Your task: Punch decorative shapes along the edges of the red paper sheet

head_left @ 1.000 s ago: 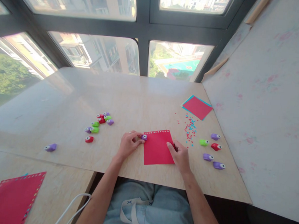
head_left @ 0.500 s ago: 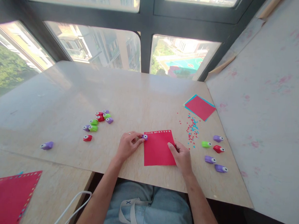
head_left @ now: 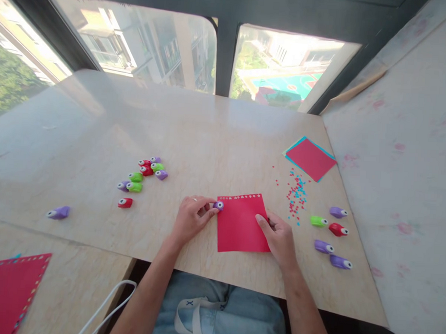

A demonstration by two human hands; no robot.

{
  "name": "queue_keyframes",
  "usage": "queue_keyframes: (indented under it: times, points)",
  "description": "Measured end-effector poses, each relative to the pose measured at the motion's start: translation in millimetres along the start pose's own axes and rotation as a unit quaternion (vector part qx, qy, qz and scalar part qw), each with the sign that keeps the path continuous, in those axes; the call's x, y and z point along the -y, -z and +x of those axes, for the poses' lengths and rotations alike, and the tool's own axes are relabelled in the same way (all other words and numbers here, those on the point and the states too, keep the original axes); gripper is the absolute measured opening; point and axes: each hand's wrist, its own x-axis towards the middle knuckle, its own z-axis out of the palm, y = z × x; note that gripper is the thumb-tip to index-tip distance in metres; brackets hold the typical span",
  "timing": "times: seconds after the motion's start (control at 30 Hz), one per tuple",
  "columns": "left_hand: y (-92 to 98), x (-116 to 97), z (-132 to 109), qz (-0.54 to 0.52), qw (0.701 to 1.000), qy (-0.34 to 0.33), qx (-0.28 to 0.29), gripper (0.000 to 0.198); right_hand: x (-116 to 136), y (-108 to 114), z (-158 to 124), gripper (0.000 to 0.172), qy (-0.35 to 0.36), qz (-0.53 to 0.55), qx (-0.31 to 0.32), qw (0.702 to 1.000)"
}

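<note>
A red paper sheet lies on the table in front of me, with a row of small punched holes along its far edge. My left hand is closed around a small purple punch set on the sheet's far left corner. My right hand pinches the sheet's right edge and holds it flat on the table.
Several small punches in red, green and purple sit left of centre, one purple punch further left, and several more punches at the right. Paper confetti and a red-on-blue sheet stack lie far right. Another punched red sheet lies near left.
The hands, punch and sheet have kept their positions on the table. Only my head has tilted down, so less window shows.
</note>
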Motion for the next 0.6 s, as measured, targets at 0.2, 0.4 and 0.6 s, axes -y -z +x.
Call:
queue_keyframes:
  times: [0.2, 0.4, 0.6]
  points:
    - [2.1, -5.1, -0.3, 0.015, 1.000, 0.008, 0.006, 0.012, 2.9, 0.4, -0.4, 0.033, -0.022, 0.020, -0.016, 0.999]
    - [3.9, -6.6, -0.4, 0.017, 1.000, 0.012, 0.012, 0.012, 4.6, -1.0, 0.4, 0.031, -0.057, 0.052, -0.020, 0.997]
    - [3.7, -7.0, -0.1, 0.019, 1.000, 0.013, 0.016, 0.012, 3.8, 4.2, -2.8, 0.031, -0.083, 0.060, -0.009, 0.995]
